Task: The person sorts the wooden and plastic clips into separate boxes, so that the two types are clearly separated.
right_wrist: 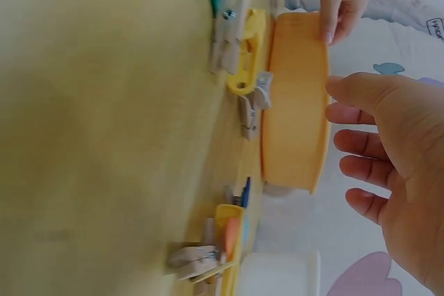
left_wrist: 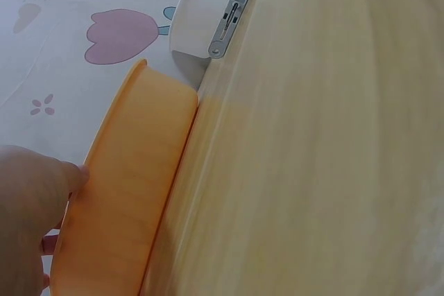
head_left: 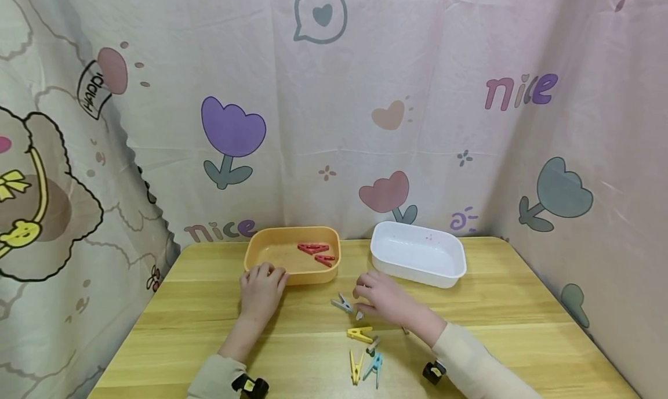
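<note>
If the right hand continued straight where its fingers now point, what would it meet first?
Probably the orange plastic bin, at its right end; but depth is unclear, and the right hand might brush the grey clothespin near its fingertips first.

A plain pale-beige fabric left sleeve (head_left: 213, 378), lower left of centre, and matching right sleeve (head_left: 482, 364), lower right; small black boxy left wrist device (head_left: 256, 388) and right wrist device (head_left: 433, 373), yellow-marked.

I stood beside a draped nook, whether in a home or studio I couldn't tell: pastel curtains (head_left: 323, 126) printed with tulips (head_left: 233, 129) and "nice" lettering (head_left: 522, 91) enclosed three sides of a wood-grain tabletop (head_left: 308, 347).
</note>
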Action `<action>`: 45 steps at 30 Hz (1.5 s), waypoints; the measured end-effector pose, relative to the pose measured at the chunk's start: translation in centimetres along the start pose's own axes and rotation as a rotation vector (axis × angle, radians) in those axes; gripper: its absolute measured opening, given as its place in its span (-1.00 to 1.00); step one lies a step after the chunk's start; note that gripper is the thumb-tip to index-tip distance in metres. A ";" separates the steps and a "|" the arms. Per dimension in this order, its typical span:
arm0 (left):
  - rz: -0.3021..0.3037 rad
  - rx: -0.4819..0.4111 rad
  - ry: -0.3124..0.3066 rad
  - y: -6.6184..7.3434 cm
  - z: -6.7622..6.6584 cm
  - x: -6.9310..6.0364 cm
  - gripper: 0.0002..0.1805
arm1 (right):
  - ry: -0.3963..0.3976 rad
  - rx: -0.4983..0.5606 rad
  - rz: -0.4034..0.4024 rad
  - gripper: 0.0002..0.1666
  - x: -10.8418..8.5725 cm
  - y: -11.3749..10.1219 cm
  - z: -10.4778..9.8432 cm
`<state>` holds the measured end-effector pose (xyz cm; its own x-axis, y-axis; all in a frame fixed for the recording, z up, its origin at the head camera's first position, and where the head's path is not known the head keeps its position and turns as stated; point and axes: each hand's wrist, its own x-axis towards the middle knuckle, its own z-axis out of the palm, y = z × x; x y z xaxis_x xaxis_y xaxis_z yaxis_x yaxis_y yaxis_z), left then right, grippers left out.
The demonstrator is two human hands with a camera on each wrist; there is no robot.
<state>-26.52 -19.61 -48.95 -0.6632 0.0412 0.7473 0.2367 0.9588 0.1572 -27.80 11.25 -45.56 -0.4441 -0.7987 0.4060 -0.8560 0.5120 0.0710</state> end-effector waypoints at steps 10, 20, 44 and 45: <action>0.014 0.005 0.021 0.0 0.0 0.0 -0.86 | 0.040 -0.032 -0.088 -0.82 -1.5 -0.8 1.1; 0.017 0.004 0.027 0.0 0.1 0.0 -0.86 | -0.045 0.002 -0.050 -0.83 -2.9 -1.3 1.1; 0.008 0.017 0.017 -0.1 0.2 0.0 -0.85 | -0.180 0.041 0.014 -0.85 -2.9 -1.5 0.9; 0.009 0.017 0.016 -0.1 0.2 -0.1 -0.85 | -0.179 0.038 0.008 -0.85 -2.8 -1.6 0.8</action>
<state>-26.61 -19.64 -49.11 -0.6495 0.0449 0.7591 0.2301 0.9630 0.1400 -25.43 12.43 -47.56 -0.4882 -0.8398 0.2374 -0.8600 0.5092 0.0328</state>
